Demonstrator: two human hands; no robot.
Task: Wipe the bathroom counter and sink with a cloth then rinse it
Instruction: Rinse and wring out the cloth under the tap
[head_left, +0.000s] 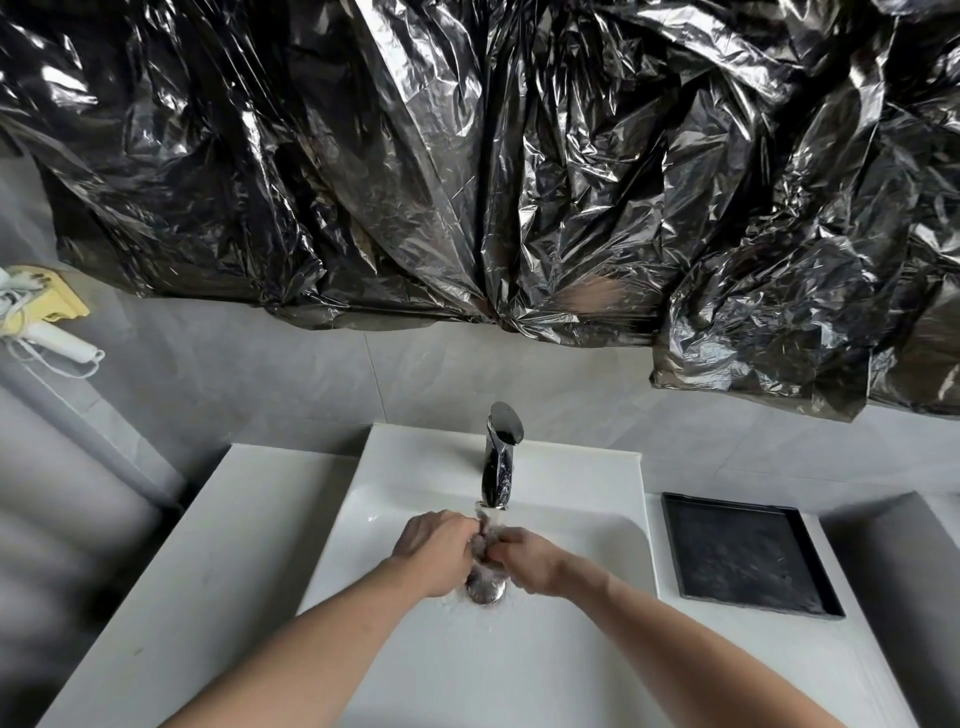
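My left hand (437, 548) and my right hand (531, 558) meet over the middle of the white sink (395, 499), both closed on a small bunched grey cloth (485, 543) squeezed between them. Water runs from the chrome tap (500, 457) straight onto the cloth. Below my hands the round metal drain (485, 590) shows, wet, with drops around it. Most of the cloth is hidden inside my fingers. The white counter (208, 545) spreads to the left of the basin.
A black square tray (748, 556) lies on the counter right of the sink. Crinkled black plastic sheeting (467, 156) covers the wall above. A white hair dryer with cord (57, 343) hangs on the left wall by a yellow holder (49, 293).
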